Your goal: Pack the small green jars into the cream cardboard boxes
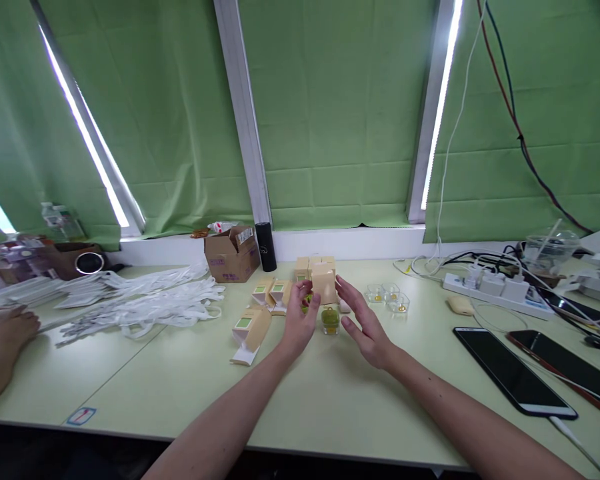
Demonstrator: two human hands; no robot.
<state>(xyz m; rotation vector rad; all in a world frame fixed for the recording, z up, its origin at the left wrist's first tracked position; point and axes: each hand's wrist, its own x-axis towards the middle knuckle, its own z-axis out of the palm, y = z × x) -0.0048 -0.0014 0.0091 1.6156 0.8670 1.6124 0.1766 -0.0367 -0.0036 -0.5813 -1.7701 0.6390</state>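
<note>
A small green jar [330,321] stands on the table [330,400] about midway along its length, nearer the far edge than the near one, in the gap between the two hands. The left hand [300,321] is just left of it, fingers curled inward. They seem to pinch a small green piece [307,304] between thumb and fingertips, though it is too small to make out clearly. The right hand [364,323] hovers just right of the jar with its palm turned toward it, fingers straight and spread, gripping nothing.

Just behind the jar stands an upright tan box [325,283], with more of the same stacked behind it. To the left lie folded cartons [273,293], and one open carton [253,330] lies on its side nearer the near edge. Three clear cups [387,297] sit to the right of the boxes.

Toward the far edge are a brown cardboard box [231,255] and a black cylinder [266,247]. White straps [145,303] spread across the left half. At the left edge rests another person's hand [7,330]. A power strip [495,287] and two dark phones [513,370] lie near the right end.
</note>
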